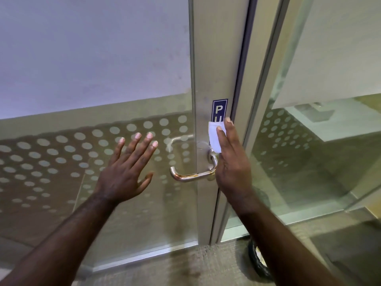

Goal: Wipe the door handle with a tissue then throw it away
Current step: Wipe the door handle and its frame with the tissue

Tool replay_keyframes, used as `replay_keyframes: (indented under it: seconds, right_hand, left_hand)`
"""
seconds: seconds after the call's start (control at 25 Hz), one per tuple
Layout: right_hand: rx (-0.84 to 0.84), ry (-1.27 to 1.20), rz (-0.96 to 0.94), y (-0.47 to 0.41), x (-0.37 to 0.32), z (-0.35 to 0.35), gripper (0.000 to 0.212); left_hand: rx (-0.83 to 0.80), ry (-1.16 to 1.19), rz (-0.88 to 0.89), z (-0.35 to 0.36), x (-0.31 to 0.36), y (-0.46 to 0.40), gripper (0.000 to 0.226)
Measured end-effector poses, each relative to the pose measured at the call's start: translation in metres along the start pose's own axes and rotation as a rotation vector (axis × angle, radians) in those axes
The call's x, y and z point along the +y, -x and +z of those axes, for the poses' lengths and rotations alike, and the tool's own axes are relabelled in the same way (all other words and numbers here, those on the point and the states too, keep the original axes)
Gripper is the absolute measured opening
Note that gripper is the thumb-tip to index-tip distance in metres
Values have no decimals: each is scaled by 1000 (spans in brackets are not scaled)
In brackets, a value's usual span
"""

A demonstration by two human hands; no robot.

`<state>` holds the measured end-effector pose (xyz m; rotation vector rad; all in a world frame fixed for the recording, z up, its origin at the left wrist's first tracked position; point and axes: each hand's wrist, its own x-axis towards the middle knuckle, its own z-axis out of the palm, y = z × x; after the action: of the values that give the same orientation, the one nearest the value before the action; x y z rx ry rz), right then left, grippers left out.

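A silver lever door handle [190, 176] sticks out to the left from the metal frame of a glass door [214, 69]. My right hand [231, 162] holds a folded white tissue [214, 137] flat against the frame just above the handle's base, partly covering a blue sign [219, 109]. My left hand [128, 172] is open with fingers spread, to the left of the handle, in front of the dotted glass; whether it touches the glass is unclear.
The frosted, dotted glass panel [61, 157] fills the left side. A second glass panel [309, 141] stands at the right. A round black object [257, 263], possibly a bin rim, sits on the floor below my right forearm.
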<state>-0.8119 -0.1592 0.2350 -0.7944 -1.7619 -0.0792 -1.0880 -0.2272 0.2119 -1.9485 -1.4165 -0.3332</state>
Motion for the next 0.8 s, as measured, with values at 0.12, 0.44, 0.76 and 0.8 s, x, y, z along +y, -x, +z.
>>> replay_keyframes:
  seconds: [0.12,0.44,0.76,0.8]
  right_hand:
    - [82,22,-50,-30,-8,22,40]
    - [-77,258,79,-37,-16,63,62]
    - [160,337,101,-36,-21,71,57]
    - [164,325,102,-32,-21,72,55]
  left_hand:
    - [6,-24,27,6,-6,1,96]
    - [70,-80,20,28,-10,2,97]
    - [123,-80,26,39,-15,4,95]
    - [131,-89,25,40,-15,4,95]
